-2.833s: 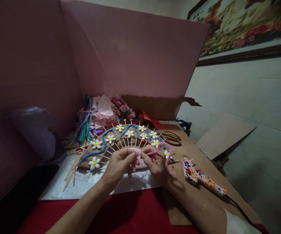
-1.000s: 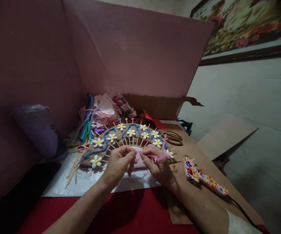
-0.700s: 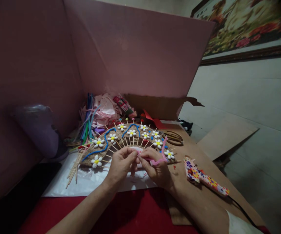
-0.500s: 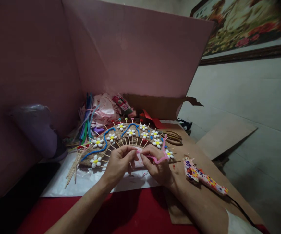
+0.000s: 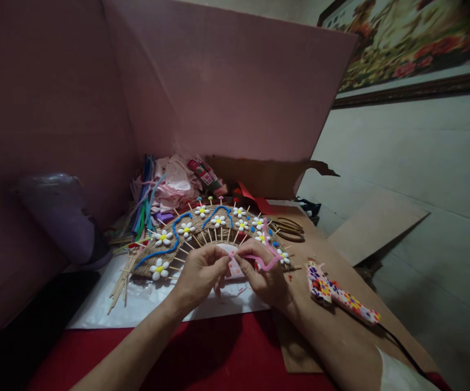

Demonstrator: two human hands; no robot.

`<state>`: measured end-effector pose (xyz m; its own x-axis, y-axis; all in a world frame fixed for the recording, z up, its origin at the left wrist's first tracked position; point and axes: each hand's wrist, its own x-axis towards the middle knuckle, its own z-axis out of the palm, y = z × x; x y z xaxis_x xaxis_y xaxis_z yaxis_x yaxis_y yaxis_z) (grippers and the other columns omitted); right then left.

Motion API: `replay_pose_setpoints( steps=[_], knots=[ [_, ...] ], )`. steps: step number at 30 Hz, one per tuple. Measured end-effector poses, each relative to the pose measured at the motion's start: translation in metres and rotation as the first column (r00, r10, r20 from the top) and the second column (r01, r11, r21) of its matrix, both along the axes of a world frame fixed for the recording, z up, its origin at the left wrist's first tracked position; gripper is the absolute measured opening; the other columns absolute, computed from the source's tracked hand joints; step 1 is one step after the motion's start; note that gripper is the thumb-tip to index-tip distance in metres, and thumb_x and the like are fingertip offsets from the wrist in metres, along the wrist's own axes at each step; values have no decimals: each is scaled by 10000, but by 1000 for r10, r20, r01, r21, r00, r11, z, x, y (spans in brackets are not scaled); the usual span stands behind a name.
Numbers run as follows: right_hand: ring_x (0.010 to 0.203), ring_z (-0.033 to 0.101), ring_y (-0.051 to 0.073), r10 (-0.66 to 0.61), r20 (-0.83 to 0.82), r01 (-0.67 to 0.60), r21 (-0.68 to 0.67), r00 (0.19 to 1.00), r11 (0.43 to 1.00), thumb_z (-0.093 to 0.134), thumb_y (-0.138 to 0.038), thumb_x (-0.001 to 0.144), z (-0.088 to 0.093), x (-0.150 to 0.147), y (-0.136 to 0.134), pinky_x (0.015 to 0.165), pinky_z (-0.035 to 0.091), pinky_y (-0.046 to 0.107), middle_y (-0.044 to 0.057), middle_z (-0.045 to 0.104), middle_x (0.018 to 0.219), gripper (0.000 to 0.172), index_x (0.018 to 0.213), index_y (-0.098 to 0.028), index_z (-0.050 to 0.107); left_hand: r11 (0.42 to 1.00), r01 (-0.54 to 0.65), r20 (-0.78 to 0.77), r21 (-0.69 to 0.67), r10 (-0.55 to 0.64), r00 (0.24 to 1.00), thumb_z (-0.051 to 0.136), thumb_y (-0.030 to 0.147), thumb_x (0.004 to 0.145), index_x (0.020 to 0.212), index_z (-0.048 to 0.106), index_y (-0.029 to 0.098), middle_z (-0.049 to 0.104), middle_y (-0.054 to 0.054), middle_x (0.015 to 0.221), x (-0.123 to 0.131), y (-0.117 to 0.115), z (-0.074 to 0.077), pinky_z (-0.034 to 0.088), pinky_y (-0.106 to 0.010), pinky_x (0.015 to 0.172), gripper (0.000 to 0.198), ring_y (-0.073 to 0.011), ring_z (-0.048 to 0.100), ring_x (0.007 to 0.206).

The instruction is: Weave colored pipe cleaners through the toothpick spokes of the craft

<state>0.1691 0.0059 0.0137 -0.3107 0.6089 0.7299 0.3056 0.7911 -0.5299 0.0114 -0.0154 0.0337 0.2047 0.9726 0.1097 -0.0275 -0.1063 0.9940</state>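
A pink pipe cleaner [image 5: 268,266] runs bent over the back of my right hand [image 5: 261,274], whose thumb and forefinger pinch its end. My left hand [image 5: 204,269] pinches at the same end, fingertips nearly touching those of the right. Behind both hands stands an arch [image 5: 194,231] wrapped in twine, with wooden sticks poking out along both curved edges. White flowers with yellow centres [image 5: 159,269] and wavy blue pipe cleaners [image 5: 165,250] decorate its face. Below the fingers, a pink-spotted white piece [image 5: 235,269] lies on the white sheet [image 5: 96,304].
To the right lies a flower-patterned glue gun [image 5: 341,301] with a black cord, on brown cardboard [image 5: 300,342]. Gold-handled scissors [image 5: 290,229] rest behind it. Coloured pipe cleaners [image 5: 145,201] and crumpled pink material [image 5: 178,182] are heaped at the back left. Loose sticks [image 5: 116,293] lie left.
The free end of the pink pipe cleaner has swung leftward across the arch. My fingers have shifted slightly at the pinched end; both hands stay in nearly the same place.
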Motion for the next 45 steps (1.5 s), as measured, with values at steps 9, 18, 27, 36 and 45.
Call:
replay_pose_setpoints(
  steps=[9,18,27,36,45],
  knots=[
    [715,539,165,89,-2,-89,93,996,992,498,-117,824,-3,-8,-4,669,450,307,25,579,728,118,819,-205,576,993,-69,229,-92,88,969,628,313,725,659,556,130,573,22,532,4,0,-8,349,-170,295,207,-59,450,322],
    [650,523,139,-40,-50,33,-140,998,990,510,-218,852,-2,-6,-8,613,432,268,12,549,706,104,772,-179,564,997,43,220,-68,-27,975,635,395,735,724,575,125,599,-9,620,2,1,-6,389,-170,345,277,-69,496,411],
    [646,511,138,33,-10,-34,-116,999,993,509,-203,835,0,-1,-2,597,423,260,10,534,700,90,754,-180,539,994,82,19,-77,-81,997,638,389,719,662,570,122,575,1,568,-5,3,5,398,-174,339,281,-60,459,391],
    [671,516,140,28,-40,-32,-83,999,996,527,-179,837,0,-1,-1,629,424,270,12,534,726,52,786,-180,539,991,122,44,-57,-120,992,636,326,724,664,561,122,566,5,541,-6,3,3,407,-189,343,226,-72,473,379],
    [694,531,144,99,-61,-99,-3,993,995,519,-140,830,-1,-4,-3,647,430,276,22,548,726,84,790,-172,585,996,37,225,-76,-19,974,635,297,735,690,561,123,585,5,565,-2,3,-8,395,-190,330,194,-74,479,365]
  ],
)
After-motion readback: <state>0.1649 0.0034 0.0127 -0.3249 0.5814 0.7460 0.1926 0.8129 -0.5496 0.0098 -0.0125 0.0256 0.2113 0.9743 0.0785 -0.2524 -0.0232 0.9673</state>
